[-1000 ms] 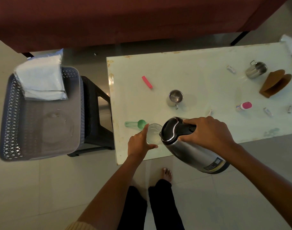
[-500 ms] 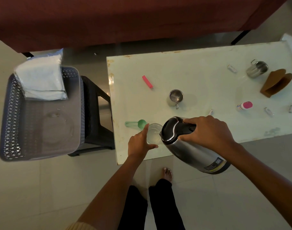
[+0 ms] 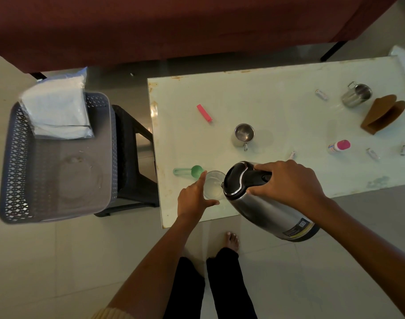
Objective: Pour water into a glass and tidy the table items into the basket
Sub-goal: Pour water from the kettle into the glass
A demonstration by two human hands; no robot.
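right grip [image 3: 289, 183] clamped on the flask [image 3: 266, 210], left grip [image 3: 193, 200] curled round the glass [image 3: 214, 184] on the tabletop [image 3: 266, 100]: tilt slowly with the spout above the rim.

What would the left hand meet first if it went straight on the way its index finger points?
Holding the glass, the left hand would probably brush the green scoop lying just beyond its fingertip; height is hard to judge from above.

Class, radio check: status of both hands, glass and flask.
Left hand holds clear drinking glass. Right hand grips black-lidded steel flask, tilted at glass. Green plastic scoop close beside glass.
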